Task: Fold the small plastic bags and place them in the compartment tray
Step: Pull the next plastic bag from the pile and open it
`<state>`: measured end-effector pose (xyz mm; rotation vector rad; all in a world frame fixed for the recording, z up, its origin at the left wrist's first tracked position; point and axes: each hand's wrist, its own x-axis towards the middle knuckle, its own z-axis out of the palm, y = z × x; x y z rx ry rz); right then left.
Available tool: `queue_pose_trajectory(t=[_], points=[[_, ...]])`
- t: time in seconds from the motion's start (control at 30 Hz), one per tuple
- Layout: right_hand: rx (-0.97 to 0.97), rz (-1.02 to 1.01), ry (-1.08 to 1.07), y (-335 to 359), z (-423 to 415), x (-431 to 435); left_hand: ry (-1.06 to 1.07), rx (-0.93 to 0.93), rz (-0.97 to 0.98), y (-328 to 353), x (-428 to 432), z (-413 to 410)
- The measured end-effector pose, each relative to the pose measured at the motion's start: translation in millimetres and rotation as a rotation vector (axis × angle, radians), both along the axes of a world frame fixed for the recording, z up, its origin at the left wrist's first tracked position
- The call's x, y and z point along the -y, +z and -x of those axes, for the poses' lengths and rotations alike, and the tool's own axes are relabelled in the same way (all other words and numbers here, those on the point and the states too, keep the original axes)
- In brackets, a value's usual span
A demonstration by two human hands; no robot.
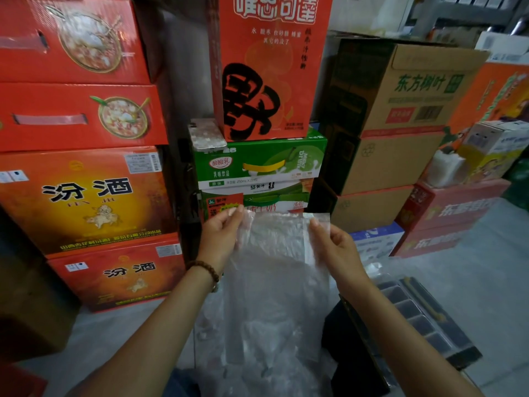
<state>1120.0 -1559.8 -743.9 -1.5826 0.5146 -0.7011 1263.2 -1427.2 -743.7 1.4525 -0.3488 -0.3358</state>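
A clear small plastic bag (277, 253) hangs spread out in front of me, held up by its top edge. My left hand (221, 233) pinches the top left corner between thumb and fingers. My right hand (335, 247) pinches the top right corner. Below the bag lies a loose heap of more clear plastic bags (257, 339) on the floor. The dark compartment tray (423, 313) with several cells lies on the floor at the lower right, beyond my right forearm.
Stacked red cartons (80, 196) stand at the left, green and red drink cartons (257, 164) in the middle with a phone (207, 134) on top, brown cardboard boxes (400, 110) at the right. A white bag bundle (446, 167) sits on a red box. Pale floor (486, 267) lies at the right.
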Motion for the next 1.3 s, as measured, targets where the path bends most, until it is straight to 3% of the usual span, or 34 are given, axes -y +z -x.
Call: queue_pose_trajectory(t=[0.2,0.33,0.57,0.7,0.77,1.0,1.3], points=[[-0.051,-0.089,-0.029,-1,-3,4,0.056,0.211,0.014,-1,-1,5],[-0.066,-0.162,0.126,-3,0,6,0.072,0.247,0.005,-1,1,6],[-0.038,-0.292,0.095,-5,-4,11,0.109,0.205,0.001,0,5,11],[0.005,-0.392,0.07,0,-6,18,-0.081,0.036,-0.056,-4,6,8],[-0.007,-0.401,0.102,-3,-7,23,-0.108,0.043,-0.096,-6,8,11],[-0.101,-0.294,0.173,2,-2,15,-0.042,0.113,-0.084,-7,7,12],[-0.055,-0.372,0.125,0,-8,24,0.196,0.217,-0.15,-12,2,-4]])
